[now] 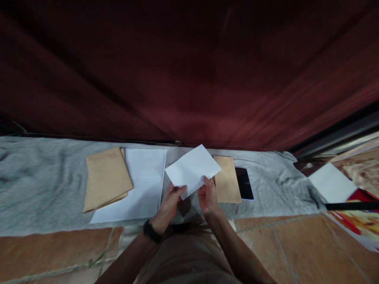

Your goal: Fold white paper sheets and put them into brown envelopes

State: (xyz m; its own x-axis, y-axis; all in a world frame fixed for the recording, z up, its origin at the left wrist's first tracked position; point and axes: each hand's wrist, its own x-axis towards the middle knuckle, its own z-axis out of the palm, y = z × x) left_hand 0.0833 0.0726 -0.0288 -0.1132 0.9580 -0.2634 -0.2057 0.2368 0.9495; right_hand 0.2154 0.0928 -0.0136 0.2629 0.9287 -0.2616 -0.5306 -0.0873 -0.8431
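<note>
A white sheet of paper, looking folded in half, is held tilted above the grey cloth. My left hand pinches its lower left edge, thumb on top. At its lower right edge my right hand also grips it, with the thumb on the upper face. Left of my hands lie large white sheets, partly covered by a small stack of brown envelopes. Beside my right hand rests another brown envelope, overlapping a dark-screened tablet with a pale edge.
The grey cloth runs in a strip over the tiled floor. A dark red curtain rises behind it. At the far right are a white sheet, a black bar and a colourful printed item.
</note>
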